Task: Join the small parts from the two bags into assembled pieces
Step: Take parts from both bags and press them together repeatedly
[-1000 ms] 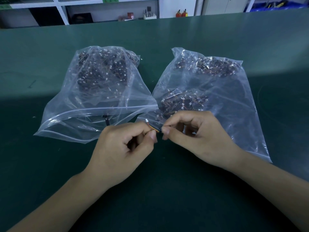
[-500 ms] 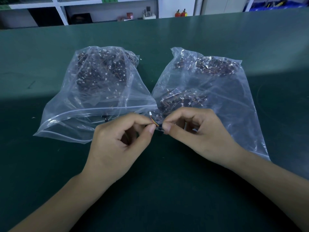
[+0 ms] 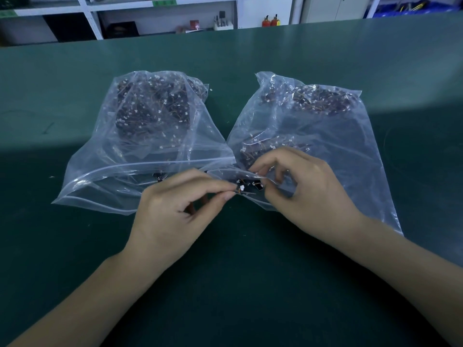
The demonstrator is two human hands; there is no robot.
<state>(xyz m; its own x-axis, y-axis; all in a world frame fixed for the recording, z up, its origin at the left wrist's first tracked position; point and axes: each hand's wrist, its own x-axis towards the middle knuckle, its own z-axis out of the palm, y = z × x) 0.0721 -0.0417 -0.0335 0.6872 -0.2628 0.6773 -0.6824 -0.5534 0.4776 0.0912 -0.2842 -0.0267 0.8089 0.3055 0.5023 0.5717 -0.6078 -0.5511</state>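
Pinching a tiny white plastic connector on thin orange wire (image 3: pixel 241 189) between thumb and forefinger, the left hand (image 3: pixel 175 216) holds it at the mouth of the right clear plastic zip bag (image 3: pixel 325 136). Light, bendy and easily dropped, it is best held by its stiff plug. Since a second ago the right hand (image 3: pixel 305 194) has drawn slightly apart, now pinching a small dark part (image 3: pixel 258 187) by the bag's edge.

Clear bags (image 3: pixel 150 156) of dark, white-flecked, perhaps orange-wired parts (image 3: pixel 152 108); green table (image 3: pixel 250 53).

Green table mat (image 3: pixel 75 246): covers the work surface. Beyond its far edge: white shelving (image 3: pixel 160 6); two red bottles (image 3: pixel 270 21) right of the shelving; blue bin (image 3: pixel 400 7) at the far right.
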